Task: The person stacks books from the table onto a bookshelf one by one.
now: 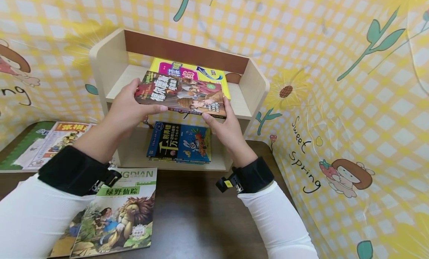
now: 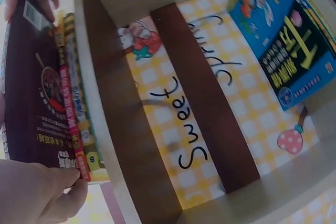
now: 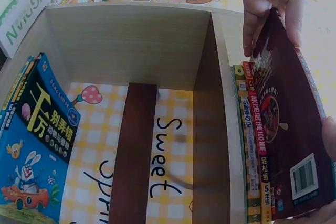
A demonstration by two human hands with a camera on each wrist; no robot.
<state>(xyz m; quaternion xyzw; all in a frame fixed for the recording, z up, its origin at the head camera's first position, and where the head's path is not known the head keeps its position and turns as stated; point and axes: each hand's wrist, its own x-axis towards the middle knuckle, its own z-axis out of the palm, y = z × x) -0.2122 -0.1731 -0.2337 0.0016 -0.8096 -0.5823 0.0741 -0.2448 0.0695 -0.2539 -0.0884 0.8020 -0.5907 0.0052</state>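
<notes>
A dark brown book (image 1: 182, 93) with cartoon figures on its cover is gripped at both ends, my left hand (image 1: 132, 104) on one end and my right hand (image 1: 226, 126) on the other. Thumbs lie along its near edge. It is tilted over the upper shelf, close over a yellow book (image 1: 218, 77) with a pink panel. From below, the right wrist view shows the brown book's back cover (image 3: 281, 108) with a barcode. Spines of the stacked books (image 3: 254, 129) on the upper shelf appear beside it.
The small wooden bookshelf (image 1: 97, 65) stands against a yellow checked cloth (image 1: 335, 102). Its lower shelf holds a stack of blue books (image 1: 192, 141). On the dark table (image 1: 201, 214) lie a book with a lion cover (image 1: 124, 218) and, farther left, several booklets (image 1: 63, 141).
</notes>
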